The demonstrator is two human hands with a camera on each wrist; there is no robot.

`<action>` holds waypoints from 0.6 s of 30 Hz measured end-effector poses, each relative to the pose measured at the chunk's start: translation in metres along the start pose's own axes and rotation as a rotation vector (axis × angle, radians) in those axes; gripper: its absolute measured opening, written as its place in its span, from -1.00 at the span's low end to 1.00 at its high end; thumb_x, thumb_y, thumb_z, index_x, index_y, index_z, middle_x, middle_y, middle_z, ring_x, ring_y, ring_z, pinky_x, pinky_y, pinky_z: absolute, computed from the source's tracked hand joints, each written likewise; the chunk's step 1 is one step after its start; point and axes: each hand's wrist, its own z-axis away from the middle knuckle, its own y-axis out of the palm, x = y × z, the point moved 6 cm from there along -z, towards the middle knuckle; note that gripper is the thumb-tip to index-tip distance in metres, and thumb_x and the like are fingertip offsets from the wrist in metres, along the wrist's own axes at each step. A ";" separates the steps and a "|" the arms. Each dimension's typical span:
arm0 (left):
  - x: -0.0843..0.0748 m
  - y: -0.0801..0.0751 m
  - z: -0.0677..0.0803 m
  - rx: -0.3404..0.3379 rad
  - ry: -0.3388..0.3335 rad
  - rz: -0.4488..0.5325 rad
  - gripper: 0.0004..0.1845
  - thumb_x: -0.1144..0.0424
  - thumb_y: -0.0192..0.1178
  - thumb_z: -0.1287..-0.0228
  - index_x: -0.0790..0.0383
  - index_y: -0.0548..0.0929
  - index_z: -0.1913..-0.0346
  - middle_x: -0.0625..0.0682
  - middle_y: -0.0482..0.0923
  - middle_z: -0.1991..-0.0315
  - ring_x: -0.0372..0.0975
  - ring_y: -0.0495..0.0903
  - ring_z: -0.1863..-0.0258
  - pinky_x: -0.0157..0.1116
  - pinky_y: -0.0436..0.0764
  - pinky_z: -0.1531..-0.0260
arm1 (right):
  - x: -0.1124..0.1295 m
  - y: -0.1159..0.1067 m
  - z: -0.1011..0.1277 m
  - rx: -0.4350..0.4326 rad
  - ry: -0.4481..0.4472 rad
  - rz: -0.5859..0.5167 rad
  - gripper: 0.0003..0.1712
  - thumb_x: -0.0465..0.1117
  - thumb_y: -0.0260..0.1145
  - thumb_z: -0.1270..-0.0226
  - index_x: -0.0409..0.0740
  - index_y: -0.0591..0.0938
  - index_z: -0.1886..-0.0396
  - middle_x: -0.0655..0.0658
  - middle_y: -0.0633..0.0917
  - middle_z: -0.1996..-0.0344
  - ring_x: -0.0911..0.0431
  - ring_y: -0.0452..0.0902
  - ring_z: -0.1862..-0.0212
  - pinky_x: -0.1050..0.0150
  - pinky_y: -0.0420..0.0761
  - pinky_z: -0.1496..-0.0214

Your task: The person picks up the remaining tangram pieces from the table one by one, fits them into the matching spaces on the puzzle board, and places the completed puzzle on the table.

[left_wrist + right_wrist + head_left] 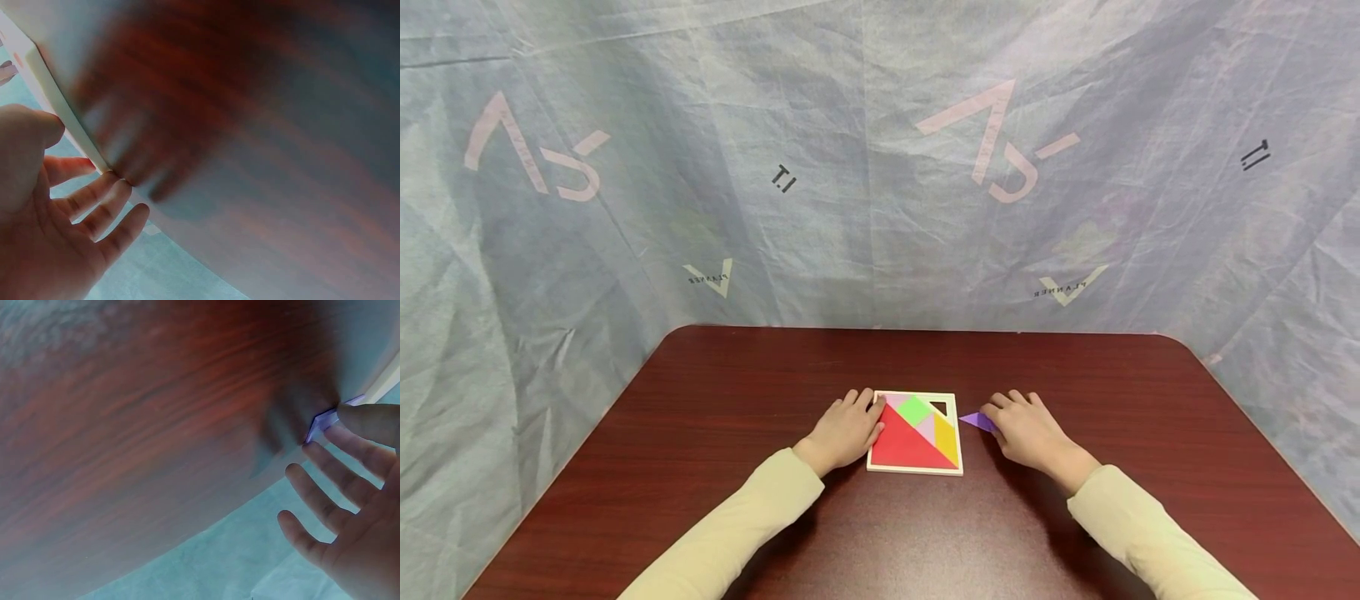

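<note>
A square tangram tray [917,472] with a pale frame lies on the table. It holds a large red piece [906,442], a green square [914,410], a yellow piece [946,440] and small pink pieces [927,428]. A dark triangular gap shows near its far right corner. At the tray's left edge rests my left hand [846,427], its fingertips touching the side wall in the left wrist view. My right hand [1030,429] pinches a purple triangle piece [976,420] between thumb and fingers, just right of the tray. Part of that piece is hidden by the fingers.
The dark red wooden table [760,367] has rounded far corners. Behind it and at both sides hangs a grey printed cloth [865,208]. Both forearms, in cream sleeves [745,521], reach in from the near side.
</note>
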 end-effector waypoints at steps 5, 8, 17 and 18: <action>0.000 0.001 0.000 -0.004 0.002 -0.017 -0.54 0.03 -0.06 -0.35 0.18 0.43 -0.21 0.13 0.38 -0.06 -0.06 0.41 0.04 -0.16 0.50 0.12 | -0.002 0.001 0.001 0.005 0.011 -0.012 -0.68 -0.21 0.39 0.00 -0.08 0.64 0.17 -0.08 0.61 0.26 -0.03 0.48 0.18 -0.02 0.43 0.15; 0.000 0.002 0.000 -0.007 0.003 -0.021 -0.54 0.02 -0.05 -0.35 0.18 0.43 -0.21 0.13 0.38 -0.06 -0.06 0.41 0.04 -0.16 0.49 0.13 | -0.002 0.001 0.001 0.001 0.012 -0.013 -0.68 -0.19 0.41 0.02 -0.08 0.65 0.18 -0.07 0.61 0.29 -0.03 0.48 0.19 0.00 0.43 0.17; -0.001 0.002 0.000 -0.011 0.002 -0.015 -0.54 0.03 -0.05 -0.35 0.18 0.43 -0.21 0.14 0.38 -0.06 -0.06 0.40 0.05 -0.16 0.50 0.13 | -0.004 0.000 0.000 -0.017 0.019 -0.012 -0.71 -0.21 0.44 0.07 -0.11 0.67 0.27 -0.06 0.60 0.36 0.00 0.47 0.27 0.05 0.42 0.25; -0.001 0.002 -0.001 -0.009 0.002 -0.017 -0.53 0.03 -0.05 -0.35 0.18 0.42 -0.22 0.14 0.38 -0.07 -0.06 0.40 0.04 -0.16 0.50 0.13 | -0.004 0.000 -0.001 -0.020 0.018 -0.014 -0.72 -0.22 0.44 0.07 -0.11 0.67 0.27 -0.05 0.60 0.36 0.01 0.47 0.27 0.06 0.42 0.26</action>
